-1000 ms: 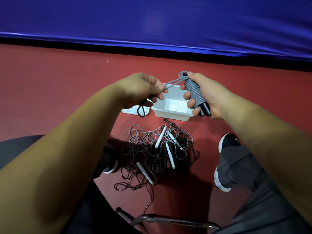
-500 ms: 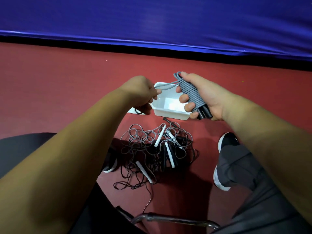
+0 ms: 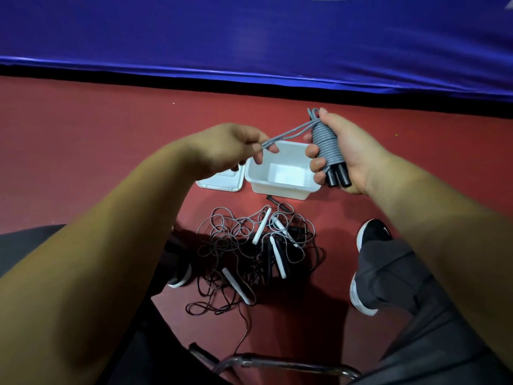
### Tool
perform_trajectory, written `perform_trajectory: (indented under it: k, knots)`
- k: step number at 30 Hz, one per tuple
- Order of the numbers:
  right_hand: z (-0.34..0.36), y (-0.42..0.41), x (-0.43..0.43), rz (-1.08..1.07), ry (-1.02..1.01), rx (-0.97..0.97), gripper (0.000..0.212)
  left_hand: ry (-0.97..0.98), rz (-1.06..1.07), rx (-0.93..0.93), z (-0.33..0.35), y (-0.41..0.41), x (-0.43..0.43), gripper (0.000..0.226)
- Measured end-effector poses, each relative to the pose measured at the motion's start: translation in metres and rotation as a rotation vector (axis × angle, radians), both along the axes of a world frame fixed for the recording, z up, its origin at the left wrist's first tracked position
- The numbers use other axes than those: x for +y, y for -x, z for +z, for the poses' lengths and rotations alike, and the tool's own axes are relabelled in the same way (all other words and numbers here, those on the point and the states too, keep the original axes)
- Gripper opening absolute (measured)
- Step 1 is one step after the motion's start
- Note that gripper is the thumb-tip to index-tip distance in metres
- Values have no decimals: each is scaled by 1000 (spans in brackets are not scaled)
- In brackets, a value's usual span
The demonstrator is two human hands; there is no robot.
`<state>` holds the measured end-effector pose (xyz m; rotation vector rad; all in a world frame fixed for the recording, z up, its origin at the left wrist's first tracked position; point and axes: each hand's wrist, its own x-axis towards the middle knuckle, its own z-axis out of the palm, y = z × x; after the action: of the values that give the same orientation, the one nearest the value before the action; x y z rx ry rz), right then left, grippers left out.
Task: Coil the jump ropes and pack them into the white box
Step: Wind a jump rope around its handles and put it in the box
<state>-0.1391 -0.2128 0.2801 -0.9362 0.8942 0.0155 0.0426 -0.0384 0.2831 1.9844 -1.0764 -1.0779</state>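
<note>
- My right hand [image 3: 344, 154] grips the grey rope [image 3: 323, 145], wound round its two black handles [image 3: 337, 177], above the box's right rim.
- My left hand [image 3: 230, 148] pinches the loose doubled tail, drawn taut to the left.
- To finish well, I judge I should hold the tail tight, lay each turn beside the last, then tuck the end under a turn.
- The box [image 3: 280, 190] stands open on the floor [image 3: 111, 162] toward its far edge, with the lid [image 3: 219, 182] just left of it.
- The tangled pile [image 3: 249, 245] lies nearer me.
</note>
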Motion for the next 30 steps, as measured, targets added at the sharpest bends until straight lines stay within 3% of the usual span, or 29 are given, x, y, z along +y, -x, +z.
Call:
perform_trajectory:
  k: [6, 11, 13, 18, 21, 25, 30]
  knots:
    - [7, 1, 8, 153, 34, -30, 49, -196, 58, -56, -13, 0, -4, 30]
    - [12, 4, 11, 277, -4, -76, 49, -231, 127, -56, -18, 0, -5, 5]
    - [14, 7, 12, 343, -45, -91, 48, -247, 163, -63, -21, 0, -6, 16]
    - [18, 14, 22, 603, -171, -112, 47, -181, 181, -151, -21, 4, -9, 27]
    - [15, 16, 33, 740, -148, -73, 49, -173, 118, -249, -19, 6, -9, 19]
    - [8, 16, 43, 877, -120, -6, 54, -140, 89, -277, -19, 8, -7, 25]
    - [-4, 16, 49, 1044, 117, 168, 70, 1, 87, -299, -12, 18, -12, 24]
